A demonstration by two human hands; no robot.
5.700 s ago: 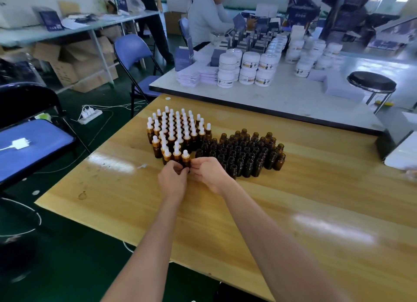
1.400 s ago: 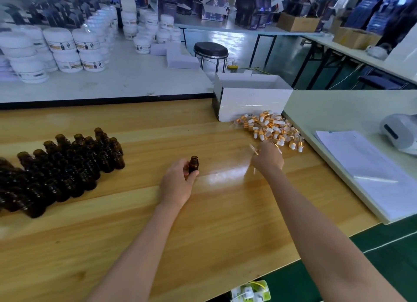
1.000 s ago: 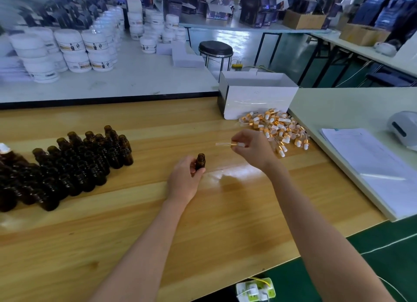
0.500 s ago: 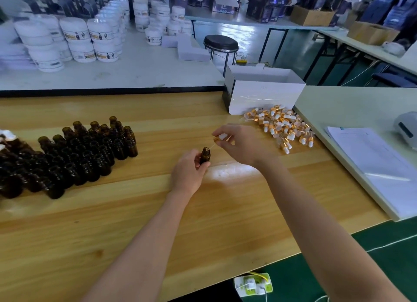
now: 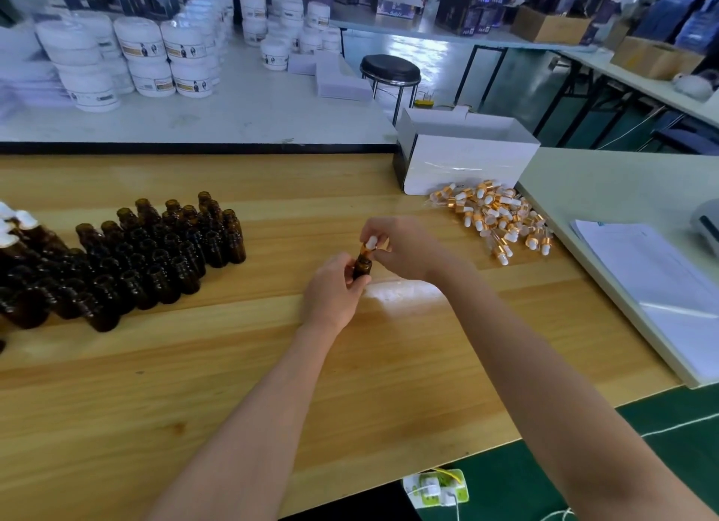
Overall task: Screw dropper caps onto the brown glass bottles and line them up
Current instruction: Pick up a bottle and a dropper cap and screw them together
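Note:
My left hand [image 5: 330, 291] grips a small brown glass bottle [image 5: 362, 267] upright on the wooden table [image 5: 233, 384]. My right hand [image 5: 404, 248] pinches a dropper cap [image 5: 369, 245] with a white bulb and gold collar, which sits on the bottle's neck. A cluster of several uncapped brown bottles [image 5: 155, 256] stands to the left. A few capped bottles [image 5: 15, 229] show at the far left edge. A pile of loose dropper caps [image 5: 498, 217] lies to the right.
A white cardboard box [image 5: 463, 159] stands behind the cap pile. A paper stack [image 5: 657, 283] lies on the pale table to the right. White jars [image 5: 144, 61] crowd the grey table behind. A black stool [image 5: 390, 69] stands beyond. A power strip [image 5: 435, 487] lies on the green floor.
My right hand brought a dropper cap from the pile over to the bottle in my left hand, slid its tube inside, and the cap now sits on the neck.

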